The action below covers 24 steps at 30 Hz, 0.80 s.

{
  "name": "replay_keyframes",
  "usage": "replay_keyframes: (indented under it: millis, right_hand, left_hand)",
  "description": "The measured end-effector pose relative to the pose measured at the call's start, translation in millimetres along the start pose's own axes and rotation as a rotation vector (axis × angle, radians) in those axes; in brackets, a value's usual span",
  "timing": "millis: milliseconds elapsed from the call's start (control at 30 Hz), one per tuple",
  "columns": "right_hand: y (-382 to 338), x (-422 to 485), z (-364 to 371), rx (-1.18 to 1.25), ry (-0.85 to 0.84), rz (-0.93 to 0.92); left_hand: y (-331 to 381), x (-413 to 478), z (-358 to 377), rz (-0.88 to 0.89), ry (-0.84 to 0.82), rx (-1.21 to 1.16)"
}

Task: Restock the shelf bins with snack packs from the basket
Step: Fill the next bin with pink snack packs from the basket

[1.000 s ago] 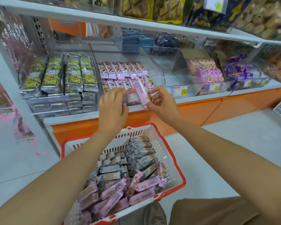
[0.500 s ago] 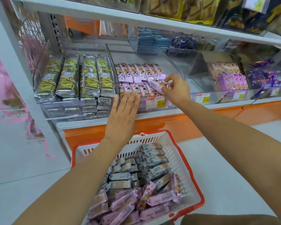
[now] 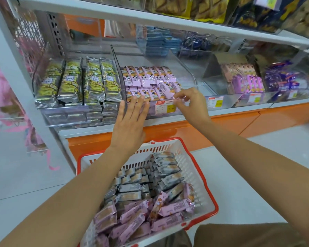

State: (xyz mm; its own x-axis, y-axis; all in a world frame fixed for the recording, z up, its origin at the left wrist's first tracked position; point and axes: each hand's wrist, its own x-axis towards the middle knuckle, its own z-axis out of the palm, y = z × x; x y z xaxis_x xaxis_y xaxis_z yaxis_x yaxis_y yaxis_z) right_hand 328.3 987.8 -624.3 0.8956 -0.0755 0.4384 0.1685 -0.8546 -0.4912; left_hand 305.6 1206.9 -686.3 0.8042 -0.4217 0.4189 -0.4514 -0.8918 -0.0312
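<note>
Centre frame: L hand (image 3: pixel 130 122) flat, fingers straight, against front lip of clear bin (image 3: pixel 191 75). R hand (image 3: pixel 191 102) fingers curled beside tilted pink pack (image 3: pixel 168 87) at bin's front right; pinching or not, cannot tell. Best: square pack w/ row, then reach to basket (image 3: pixel 210 198), lower centre.

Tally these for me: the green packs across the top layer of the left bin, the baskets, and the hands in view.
Green packs, top layer: 4
Basket: 1
Hands: 2, left hand and right hand
Total: 7
</note>
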Motion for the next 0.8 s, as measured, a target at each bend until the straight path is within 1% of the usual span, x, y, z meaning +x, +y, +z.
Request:
replay_keyframes:
  millis: [100, 233, 333, 433, 533, 600, 733, 800]
  right_hand:
    - [5, -41, -1, 0.081, -0.033, -0.008]
    - [33, -92, 13, 0.129, -0.161, 0.106]
    - [53, -127, 28, 0.134, -0.316, 0.152]
    - [64, -154, 43, 0.159, -0.528, 0.196]
    - [74, -173, 64, 0.094, -0.715, 0.172]
    - [82, -184, 80, 0.034, -0.77, 0.191]
    - [93, -195, 104, -0.092, -0.88, 0.2]
    - [93, -198, 114, -0.141, -0.977, 0.211]
  left_hand:
    - [11, -15, 5, 0.071, 0.025, 0.006]
    - [24, -37, 21, 0.1, -0.029, -0.044]
    - [21, -50, 37, 0.111, -0.1, -0.056]
    - [12, -61, 59, 0.079, -0.22, -0.016]
    - [5, -70, 83, 0.015, -0.386, 0.014]
    - [1, -76, 97, -0.023, -0.467, 0.025]
    - [-7, -85, 112, -0.096, -0.554, 0.041]
    - [-12, -88, 119, -0.09, -0.545, 0.049]
